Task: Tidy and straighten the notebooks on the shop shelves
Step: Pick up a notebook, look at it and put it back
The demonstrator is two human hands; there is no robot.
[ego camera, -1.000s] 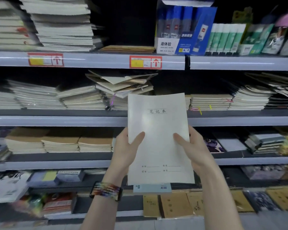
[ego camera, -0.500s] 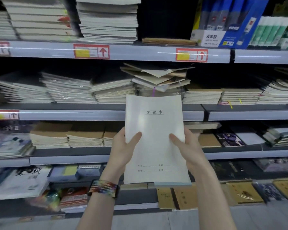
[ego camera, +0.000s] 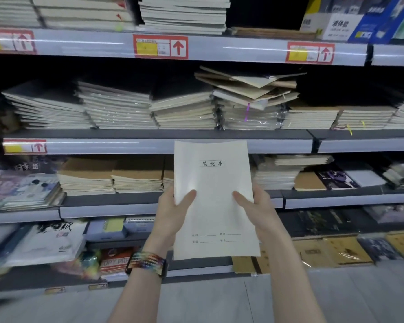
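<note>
A thin, pale cream paper notebook [ego camera: 214, 199] with a printed title line near its top is held upright, cover facing the camera, in front of the grey metal shelves [ego camera: 219, 48]. Its upper edge overlaps the front rail of the second shelf and its lower edge hangs before the lowest shelf. Its left edge is pinched by the left hand [ego camera: 173, 215], thumb laid across the cover and fingers hidden behind. The right edge is pinched the same way by the right hand [ego camera: 257, 210]. A woven multicoloured wristband [ego camera: 147, 264] is worn on the left wrist.

On the second shelf, neat stacks of cream notebooks in clear wrap [ego camera: 117, 108] are lined along the front edge. Just to their right, a loose heap of brown and cream notebooks [ego camera: 250, 89] is piled askew. Stacks of brown kraft-covered notebooks [ego camera: 112, 176] are set on the third shelf, left of the held notebook. At the right end of the top shelf a blue and white cardboard box [ego camera: 343, 26] is seen; its contents are too blurred to tell.
</note>
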